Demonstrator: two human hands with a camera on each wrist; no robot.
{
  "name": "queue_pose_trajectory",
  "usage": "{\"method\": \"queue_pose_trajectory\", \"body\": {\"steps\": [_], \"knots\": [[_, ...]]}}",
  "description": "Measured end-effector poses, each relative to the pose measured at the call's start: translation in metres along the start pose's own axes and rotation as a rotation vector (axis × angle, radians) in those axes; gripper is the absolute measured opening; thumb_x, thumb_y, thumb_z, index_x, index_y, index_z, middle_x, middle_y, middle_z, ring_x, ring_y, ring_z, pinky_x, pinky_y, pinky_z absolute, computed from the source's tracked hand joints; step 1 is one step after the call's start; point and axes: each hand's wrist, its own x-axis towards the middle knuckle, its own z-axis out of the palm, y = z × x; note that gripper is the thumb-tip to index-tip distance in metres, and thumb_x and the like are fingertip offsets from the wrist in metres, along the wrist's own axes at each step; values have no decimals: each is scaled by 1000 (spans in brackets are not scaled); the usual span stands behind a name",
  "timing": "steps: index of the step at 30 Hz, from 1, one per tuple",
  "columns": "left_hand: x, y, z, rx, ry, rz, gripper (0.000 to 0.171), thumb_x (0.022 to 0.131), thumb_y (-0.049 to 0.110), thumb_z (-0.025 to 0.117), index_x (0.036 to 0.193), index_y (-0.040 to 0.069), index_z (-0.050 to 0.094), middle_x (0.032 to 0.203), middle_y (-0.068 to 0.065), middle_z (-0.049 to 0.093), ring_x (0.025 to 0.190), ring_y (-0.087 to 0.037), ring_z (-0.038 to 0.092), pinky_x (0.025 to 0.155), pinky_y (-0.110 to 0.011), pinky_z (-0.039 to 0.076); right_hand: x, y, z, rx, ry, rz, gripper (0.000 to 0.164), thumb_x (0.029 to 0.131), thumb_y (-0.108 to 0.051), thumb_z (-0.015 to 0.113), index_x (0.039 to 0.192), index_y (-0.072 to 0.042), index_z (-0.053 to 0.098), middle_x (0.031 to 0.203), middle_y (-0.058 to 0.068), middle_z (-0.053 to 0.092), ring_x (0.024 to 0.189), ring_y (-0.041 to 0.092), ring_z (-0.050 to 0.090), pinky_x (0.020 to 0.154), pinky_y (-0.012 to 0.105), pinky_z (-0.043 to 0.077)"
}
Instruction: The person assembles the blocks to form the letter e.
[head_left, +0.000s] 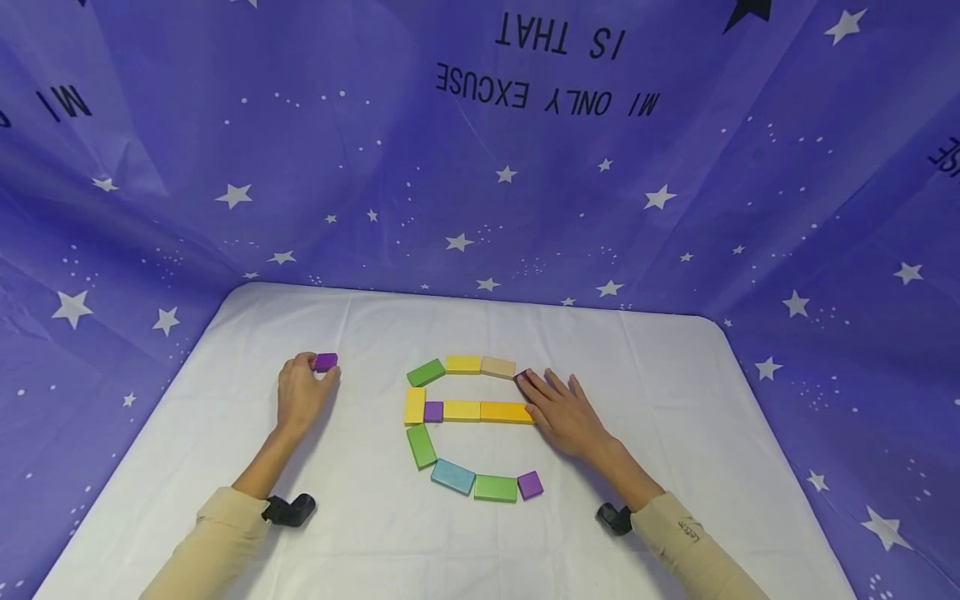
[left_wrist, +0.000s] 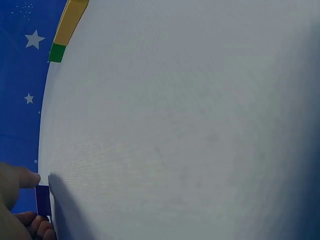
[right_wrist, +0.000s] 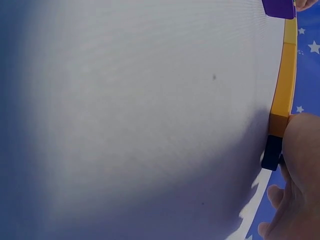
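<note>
My left hand [head_left: 302,395] pinches a small purple block [head_left: 326,362] between thumb and fingers, left of the block figure; the left wrist view shows the purple block [left_wrist: 43,200] between them. My right hand [head_left: 567,414] lies with fingers extended at the figure's right side. Its index finger covers most of a dark purple block [head_left: 521,377] ending the upper curve. The thumb is over the right end of the orange block [head_left: 504,412]. In the right wrist view, a dark block [right_wrist: 271,152] shows beside that hand, at the end of the orange block [right_wrist: 283,85].
Yellow [head_left: 462,365], tan [head_left: 498,367], green [head_left: 422,447] and blue [head_left: 453,477] blocks form an e-like shape on the white cloth [head_left: 360,533]. A purple block [head_left: 530,485] ends the lower curve. Behind hangs a purple star-printed curtain [head_left: 405,183].
</note>
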Motion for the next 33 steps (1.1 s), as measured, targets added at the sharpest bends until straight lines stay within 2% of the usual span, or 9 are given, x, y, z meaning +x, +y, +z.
{"method": "queue_pose_trajectory", "body": {"steps": [8, 14, 17, 23, 33], "knots": [[3, -1, 2, 4, 4, 20, 45, 89, 8, 70, 120, -21, 55, 106, -36, 59, 102, -50, 54, 93, -59, 43, 0, 0, 1, 6, 11, -4, 51, 106, -32, 48, 154, -17, 41, 156, 6, 38, 143, 37, 31, 111, 68, 19], [-4, 8, 9, -62, -21, 76, 42, 89, 7, 70, 120, -19, 57, 107, -34, 60, 99, -47, 57, 90, -57, 47, 0, 1, 2, 4, 3, 4, 52, 106, -34, 46, 155, -18, 38, 157, 4, 36, 144, 36, 30, 112, 67, 18], [-11, 20, 13, -108, -32, 114, 41, 89, 5, 72, 120, -18, 57, 108, -33, 60, 98, -45, 59, 89, -55, 49, 0, 1, 2, 3, 1, 6, 52, 106, -34, 45, 155, -19, 38, 157, 3, 36, 144, 36, 30, 112, 67, 18], [-28, 49, 26, -158, -71, 141, 42, 86, 9, 78, 118, -13, 62, 106, -27, 63, 97, -39, 62, 87, -48, 51, -1, 0, 1, 10, 15, -4, 51, 105, -32, 48, 154, -17, 41, 156, 5, 38, 143, 37, 31, 112, 68, 19], [-72, 101, 53, -256, -184, 259, 39, 80, 6, 83, 114, -7, 67, 99, -15, 66, 90, -30, 63, 80, -43, 54, 1, 0, 0, 14, -5, 8, 52, 106, -34, 47, 155, -18, 39, 157, 6, 37, 143, 38, 31, 112, 68, 18]]}}
